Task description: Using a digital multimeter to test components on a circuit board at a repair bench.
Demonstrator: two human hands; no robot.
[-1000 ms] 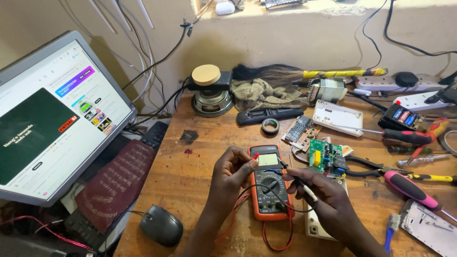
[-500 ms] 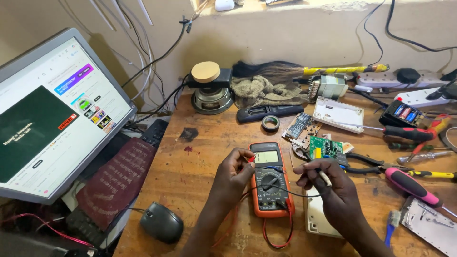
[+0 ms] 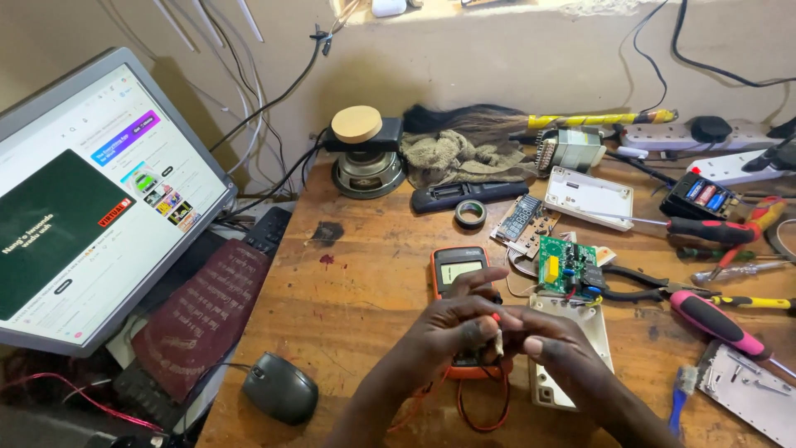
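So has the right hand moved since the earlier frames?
Yes. The right hand has come leftward, away from the green circuit board, and now meets the left hand over the orange multimeter, pinching a small pale part.

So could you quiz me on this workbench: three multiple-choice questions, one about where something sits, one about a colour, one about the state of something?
1. Where does the computer mouse lie?
A. at the table's near left edge, by the monitor
B. on the white case
C. beside the power strip

2. What colour is the casing of the multimeter under the hands?
A. blue
B. orange
C. grey

3. What state is the monitor in?
A. dark
B. lit, showing a page
C. lying face down

Answers:
1 A: it lies on the wooden table, below the monitor's lower corner.
2 B: an orange rim shows around its display, above the left hand and right hand.
3 B: its screen glows with a white page and coloured pictures.
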